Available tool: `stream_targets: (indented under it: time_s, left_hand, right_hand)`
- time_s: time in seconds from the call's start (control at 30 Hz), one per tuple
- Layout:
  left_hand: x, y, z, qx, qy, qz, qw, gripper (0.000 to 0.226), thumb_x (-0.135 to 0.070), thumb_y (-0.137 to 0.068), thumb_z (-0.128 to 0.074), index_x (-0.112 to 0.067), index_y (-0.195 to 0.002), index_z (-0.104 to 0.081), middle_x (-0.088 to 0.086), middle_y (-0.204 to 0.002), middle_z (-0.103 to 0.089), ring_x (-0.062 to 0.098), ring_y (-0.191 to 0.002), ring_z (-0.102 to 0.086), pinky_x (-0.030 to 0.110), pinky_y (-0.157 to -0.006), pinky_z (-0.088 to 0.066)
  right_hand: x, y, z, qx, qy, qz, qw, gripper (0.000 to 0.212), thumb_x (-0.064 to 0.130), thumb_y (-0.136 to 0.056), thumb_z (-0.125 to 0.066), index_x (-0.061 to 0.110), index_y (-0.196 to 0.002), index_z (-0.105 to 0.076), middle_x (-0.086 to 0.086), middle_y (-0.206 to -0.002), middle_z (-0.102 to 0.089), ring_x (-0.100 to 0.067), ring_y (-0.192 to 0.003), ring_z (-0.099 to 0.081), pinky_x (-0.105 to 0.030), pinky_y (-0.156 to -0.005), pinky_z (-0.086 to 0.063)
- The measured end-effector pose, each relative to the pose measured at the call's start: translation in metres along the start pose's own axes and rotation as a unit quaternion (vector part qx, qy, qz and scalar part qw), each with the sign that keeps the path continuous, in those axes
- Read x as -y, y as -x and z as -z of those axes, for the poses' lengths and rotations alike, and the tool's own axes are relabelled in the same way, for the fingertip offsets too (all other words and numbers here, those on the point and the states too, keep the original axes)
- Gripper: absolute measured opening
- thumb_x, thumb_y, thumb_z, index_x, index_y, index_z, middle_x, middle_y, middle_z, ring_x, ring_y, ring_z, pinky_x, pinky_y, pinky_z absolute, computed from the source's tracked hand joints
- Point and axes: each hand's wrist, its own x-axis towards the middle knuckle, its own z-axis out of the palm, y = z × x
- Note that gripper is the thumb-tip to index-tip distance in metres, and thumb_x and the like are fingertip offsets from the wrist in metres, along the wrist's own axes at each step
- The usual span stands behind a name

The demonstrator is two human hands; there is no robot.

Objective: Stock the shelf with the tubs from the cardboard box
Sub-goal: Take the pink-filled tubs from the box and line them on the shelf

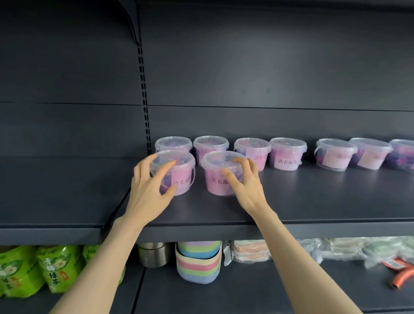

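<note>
Left hand [152, 184] first, from the head view: its fingers curl over the lid of the front-left tub [178, 175], thumb low on the side wall, so I read it as holding that tub. Right hand [246, 183] grips the front-right tub [217, 178], fingers on the lid, thumb on the label. Both tubs stand upright on the shelf [312, 199], just ahead of the back row of tubs [253, 151]. I judge this the placing step, with a second row begun. Next I'd release cleanly and fetch more; the cardboard box is out of view. Labels read 洗衣凝, the rest covered. Green bags [57, 270] below show 绿茶.
</note>
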Motion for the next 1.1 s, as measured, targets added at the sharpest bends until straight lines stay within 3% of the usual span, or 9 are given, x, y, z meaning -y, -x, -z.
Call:
stream_targets:
  time_s: [0.1, 0.27, 0.43, 0.53, 0.63, 0.77, 0.87, 1.03, 1.1]
  left_hand:
    - [-0.008, -0.003, -0.004, 0.058, 0.016, 0.032, 0.998, 0.08, -0.027, -0.064, -0.084, -0.011, -0.129, -0.041, 0.008, -0.144, -0.024, 0.023, -0.14, -0.009, 0.035, -0.098, -0.033]
    - [-0.004, -0.009, 0.004, 0.066, 0.07, 0.037, 0.995, 0.059, -0.02, -0.071, -0.08, -0.014, -0.118, -0.046, 0.001, -0.134, -0.032, 0.014, -0.139, -0.02, 0.024, -0.098, -0.028]
    - [-0.002, -0.015, 0.02, 0.051, 0.007, -0.024, 0.998, 0.04, -0.04, -0.081, -0.068, -0.014, -0.11, -0.06, -0.001, -0.117, -0.055, 0.02, -0.111, -0.049, 0.033, -0.091, -0.038]
    - [-0.003, -0.026, 0.025, 0.012, -0.054, -0.044, 0.998, 0.053, -0.06, -0.08, -0.046, -0.013, -0.092, -0.068, 0.001, -0.096, -0.068, 0.025, -0.089, -0.06, 0.043, -0.094, -0.04]
    - [-0.011, -0.045, 0.027, -0.037, -0.003, 0.028, 0.999, 0.049, -0.058, -0.083, -0.049, -0.013, -0.077, -0.067, 0.0, -0.074, -0.069, 0.024, -0.07, -0.06, 0.035, -0.074, -0.048]
    - [-0.016, -0.074, 0.013, -0.108, 0.112, 0.168, 0.973, 0.02, -0.03, -0.088, -0.06, -0.015, -0.1, -0.063, 0.002, -0.096, -0.064, 0.024, -0.091, -0.059, 0.034, -0.08, -0.047]
    - [-0.011, -0.07, 0.0, -0.17, 0.057, 0.141, 0.974, 0.013, -0.011, -0.085, -0.062, -0.014, -0.095, -0.069, 0.007, -0.106, -0.056, 0.028, -0.099, -0.049, 0.038, -0.084, -0.042]
    - [-0.013, -0.035, -0.017, -0.025, 0.066, 0.098, 0.993, 0.065, -0.064, -0.072, -0.049, -0.015, -0.112, -0.064, 0.001, -0.122, -0.053, 0.022, -0.116, -0.043, 0.031, -0.095, -0.034]
    - [-0.009, -0.028, -0.019, 0.002, 0.105, 0.089, 0.991, 0.068, -0.063, -0.067, -0.062, -0.015, -0.114, -0.06, -0.002, -0.129, -0.043, 0.017, -0.125, -0.03, 0.025, -0.097, -0.029]
  right_hand:
    - [0.002, -0.001, -0.001, 0.01, 0.035, -0.008, 0.999, 0.066, 0.058, -0.076, -0.066, 0.031, -0.128, -0.035, 0.002, -0.142, -0.023, -0.021, -0.102, -0.048, -0.044, -0.094, -0.042]
    - [0.002, 0.002, 0.002, -0.011, 0.043, 0.012, 0.999, 0.062, 0.046, -0.079, -0.07, 0.024, -0.127, -0.037, 0.0, -0.135, -0.029, -0.021, -0.089, -0.049, -0.042, -0.09, -0.045]
    - [0.004, 0.004, 0.003, -0.01, 0.016, 0.012, 1.0, 0.067, 0.044, -0.076, -0.074, 0.023, -0.128, -0.037, 0.001, -0.137, -0.03, -0.016, -0.096, -0.046, -0.037, -0.09, -0.042]
    - [0.004, 0.004, 0.003, -0.005, 0.021, 0.014, 1.0, 0.07, 0.045, -0.075, -0.075, 0.024, -0.128, -0.036, 0.002, -0.138, -0.03, -0.014, -0.097, -0.044, -0.038, -0.091, -0.043]
    - [0.003, 0.003, 0.001, -0.006, 0.026, 0.014, 1.0, 0.07, 0.049, -0.075, -0.073, 0.025, -0.13, -0.035, 0.003, -0.139, -0.029, -0.014, -0.098, -0.045, -0.043, -0.094, -0.044]
    - [0.0, 0.0, 0.001, -0.014, 0.014, 0.007, 1.0, 0.07, 0.048, -0.077, -0.071, 0.025, -0.131, -0.034, 0.001, -0.142, -0.025, -0.021, -0.111, -0.048, -0.045, -0.097, -0.043]
    - [-0.004, -0.002, 0.0, -0.01, 0.005, 0.005, 1.0, 0.069, 0.047, -0.077, -0.072, 0.026, -0.131, -0.033, 0.001, -0.144, -0.021, -0.024, -0.118, -0.046, -0.044, -0.099, -0.042]
    - [-0.006, -0.006, -0.003, -0.033, 0.02, 0.005, 0.999, 0.071, 0.071, -0.06, -0.061, 0.041, -0.121, -0.04, 0.01, -0.13, -0.018, -0.027, -0.121, -0.04, -0.044, -0.098, -0.042]
    - [-0.006, -0.009, -0.005, -0.04, 0.018, 0.008, 0.999, 0.07, 0.071, -0.061, -0.06, 0.041, -0.121, -0.042, 0.009, -0.125, -0.019, -0.026, -0.118, -0.041, -0.042, -0.096, -0.043]
